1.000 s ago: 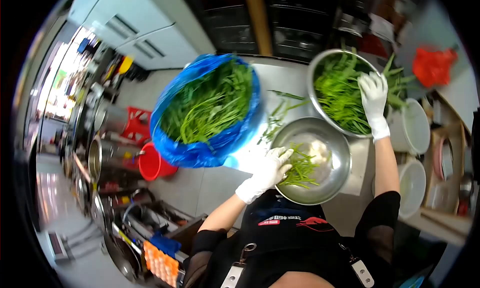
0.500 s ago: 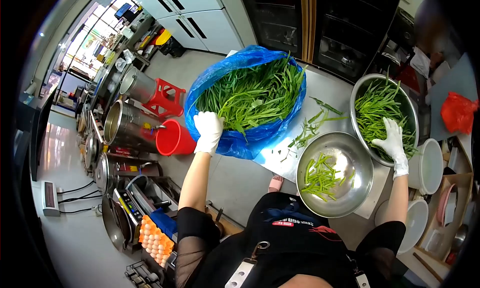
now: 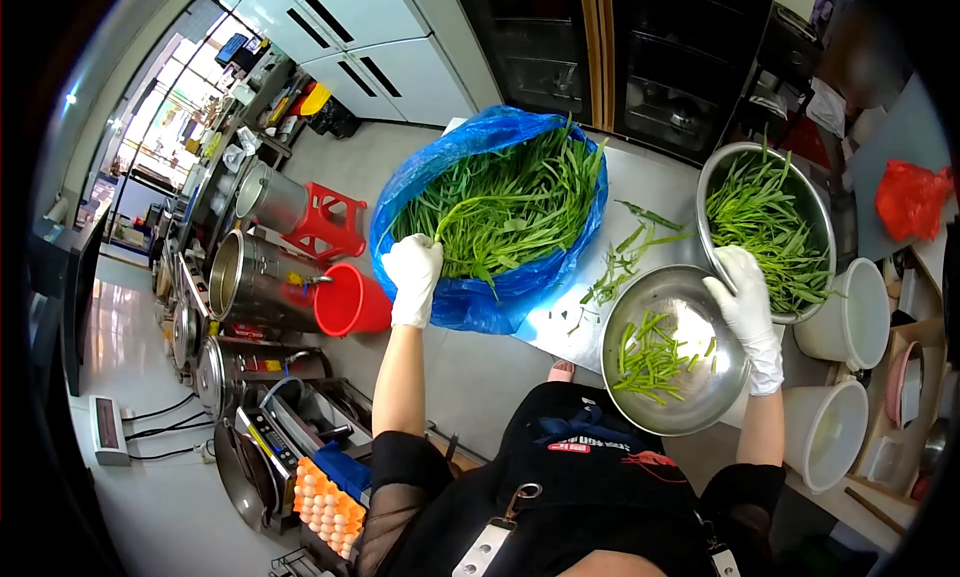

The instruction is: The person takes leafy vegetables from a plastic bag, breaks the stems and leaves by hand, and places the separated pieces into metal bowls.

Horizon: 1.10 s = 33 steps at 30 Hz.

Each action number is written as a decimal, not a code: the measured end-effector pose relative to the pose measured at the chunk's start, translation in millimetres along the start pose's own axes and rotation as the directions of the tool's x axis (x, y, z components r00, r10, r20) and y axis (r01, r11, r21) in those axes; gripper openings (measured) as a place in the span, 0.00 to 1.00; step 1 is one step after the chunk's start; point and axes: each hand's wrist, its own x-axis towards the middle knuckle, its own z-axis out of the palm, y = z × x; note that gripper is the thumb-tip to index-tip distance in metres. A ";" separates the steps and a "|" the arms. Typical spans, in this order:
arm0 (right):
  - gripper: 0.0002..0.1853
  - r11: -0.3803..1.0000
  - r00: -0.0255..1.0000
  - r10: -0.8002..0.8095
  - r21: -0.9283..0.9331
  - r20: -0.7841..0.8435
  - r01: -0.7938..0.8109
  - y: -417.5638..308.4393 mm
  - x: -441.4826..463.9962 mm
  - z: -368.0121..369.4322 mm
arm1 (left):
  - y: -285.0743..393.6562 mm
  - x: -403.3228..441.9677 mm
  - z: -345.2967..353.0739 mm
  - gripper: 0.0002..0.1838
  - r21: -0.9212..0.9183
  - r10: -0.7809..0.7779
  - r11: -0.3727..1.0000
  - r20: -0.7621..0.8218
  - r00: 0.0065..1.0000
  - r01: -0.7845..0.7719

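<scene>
My left hand (image 3: 413, 275), in a white glove, is closed on stems of the long leafy greens (image 3: 510, 202) at the near left rim of the blue plastic bag (image 3: 400, 192). My right hand (image 3: 745, 307), gloved too, has its fingers apart over the place where two metal bowls meet. It holds nothing that I can see. Beneath it, the nearer bowl (image 3: 640, 417) contains short cut green stems (image 3: 650, 362). The farther bowl (image 3: 828, 232) is filled with leafy greens (image 3: 765, 222).
Loose green scraps (image 3: 620, 262) lie on the metal table (image 3: 640, 177). White buckets (image 3: 835, 432) stand at the right, near a red bag (image 3: 912, 199). At the left are a red bucket (image 3: 350, 299), steel pots (image 3: 240, 277) and an egg tray (image 3: 325, 507).
My left hand has gone from the nearer bowl to the blue bag and closed on stems. My right hand has moved from the leafy greens in the farther bowl toward the nearer bowl.
</scene>
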 end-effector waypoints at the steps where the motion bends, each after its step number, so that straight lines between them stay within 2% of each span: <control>1: 0.22 0.999 1.000 0.005 0.033 0.000 -0.005 -10.2 1.9 6.7 | 3.0 -2.2 -7.8 0.12 -0.200 -0.046 0.978 0.043 0.998 0.053; 3: 0.19 0.992 0.998 -0.061 0.115 0.005 0.060 -32.0 10.4 20.7 | 10.3 -7.8 -20.6 0.10 -0.557 -0.103 0.812 0.156 0.982 0.174; 4: 0.18 0.984 0.996 -0.085 0.157 -0.002 0.084 -45.1 16.1 29.1 | 20.7 -13.0 -35.6 0.10 -0.651 -0.098 0.726 0.221 0.970 0.222; 5: 0.17 0.974 0.994 -0.110 0.199 -0.012 0.110 -58.0 23.6 38.2 | 23.6 -19.0 -35.4 0.09 -0.697 -0.092 0.692 0.175 0.980 0.189; 7: 0.13 0.956 0.989 -0.126 0.256 -0.076 0.142 -85.6 38.3 55.6 | 35.8 -32.5 -51.8 0.08 -0.723 -0.112 0.670 0.125 0.986 0.168; 9: 0.05 0.902 0.993 -0.037 0.424 -0.115 0.083 -114.8 55.2 69.6 | 45.5 -46.0 -63.2 0.07 -0.747 -0.116 0.652 0.074 0.991 0.132; 10: 0.04 0.870 0.988 -0.045 0.479 -0.151 0.113 -127.8 63.7 75.7 | 45.7 -51.1 -63.4 0.06 -0.748 -0.098 0.657 0.041 0.994 0.095; 11: 0.04 0.847 0.979 -0.048 0.511 -0.200 0.146 -140.8 71.6 81.0 | 45.8 -56.0 -63.4 0.06 -0.747 -0.081 0.662 0.009 0.997 0.060; 15: 0.05 0.781 0.970 0.079 0.619 -0.228 0.082 -177.7 95.5 102.0 | 57.7 -76.6 -71.7 0.04 -0.809 -0.042 0.586 -0.084 0.996 -0.044; 16: 0.07 0.860 0.906 -0.055 0.442 -0.420 0.257 -181.6 101.9 104.3 | 60.8 -81.9 -74.3 0.05 -0.821 -0.036 0.570 -0.049 0.998 -0.020; 17: 0.08 0.889 0.859 -0.166 0.304 -0.484 0.343 -185.0 106.3 104.0 | 60.9 -85.6 -73.1 0.04 -0.831 -0.035 0.557 -0.032 0.999 -0.007; 19: 0.08 0.900 0.813 -0.289 0.146 -0.505 0.411 -189.3 108.7 102.7 | 66.1 -92.8 -76.2 0.04 -0.832 -0.007 0.553 -0.055 0.998 -0.042; 22: 0.08 0.876 0.786 -0.412 0.037 -0.462 0.481 -188.1 106.7 105.0 | 68.3 -100.3 -73.2 0.05 -0.861 -0.019 0.509 -0.023 1.000 -0.010; 24: 0.09 0.867 0.753 -0.451 -0.036 -0.479 0.497 -186.8 106.1 105.8 | 69.7 -104.2 -71.1 0.04 -0.893 -0.023 0.450 0.022 0.999 0.030; 27: 0.11 0.846 0.700 -0.503 -0.126 -0.507 0.518 -184.0 103.9 106.2 | 74.7 -106.5 -74.7 0.03 -0.949 -0.011 0.286 0.136 0.991 0.133; 31: 0.12 0.825 0.647 -0.552 -0.231 -0.526 0.516 -180.0 101.1 107.3 | 83.2 -105.8 -86.2 0.03 -0.930 -0.001 0.231 0.293 0.956 0.285; 33: 0.09 0.845 0.663 -0.512 -0.183 -0.546 0.502 -177.6 100.4 107.9 | 87.5 -103.8 -90.0 0.04 -0.927 0.013 0.195 0.329 0.944 0.321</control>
